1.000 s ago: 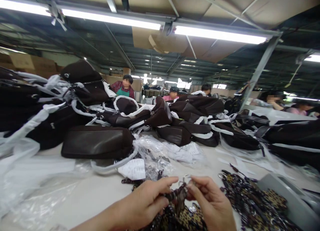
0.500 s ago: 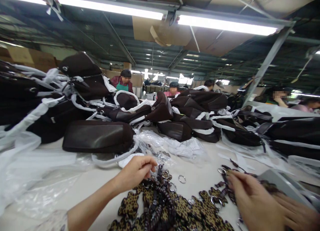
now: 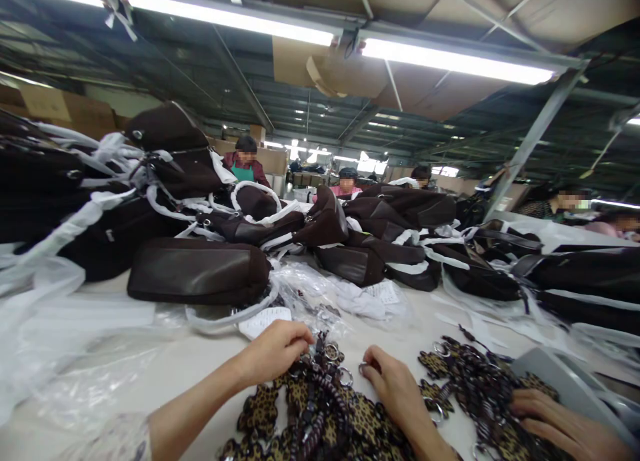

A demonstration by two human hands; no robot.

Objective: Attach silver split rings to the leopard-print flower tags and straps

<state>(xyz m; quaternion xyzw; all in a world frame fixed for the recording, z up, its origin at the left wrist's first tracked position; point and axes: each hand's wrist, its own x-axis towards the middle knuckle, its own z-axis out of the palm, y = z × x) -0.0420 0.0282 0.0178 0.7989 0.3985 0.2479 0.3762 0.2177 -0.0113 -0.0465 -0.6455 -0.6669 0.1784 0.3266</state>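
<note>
My left hand (image 3: 280, 346) is over the upper left edge of a pile of leopard-print bag charms (image 3: 263, 408). Its fingers are curled and pressed together beside a dark cord end; whatever they hold is hidden. On the other side of the pile, my right hand (image 3: 395, 388) has thumb and forefinger closed on a loose metal ring (image 3: 362, 368) lying on the table. Braided dark cords (image 3: 330, 401) and more metal rings (image 3: 345, 377) are tangled among the charms between my hands.
Another person's hand (image 3: 555, 411) rests on a second charm pile (image 3: 480, 381) at right, beside a grey box (image 3: 555, 371). Dark brown bags (image 3: 200, 271) with white-wrapped handles are heaped across the back. Clear plastic (image 3: 95, 381) lies at left. Several people sit or stand beyond.
My right hand has moved left from the second charm pile to the loose ring and closed on it. My left hand has barely moved. The other person's hand now lies on the right pile.
</note>
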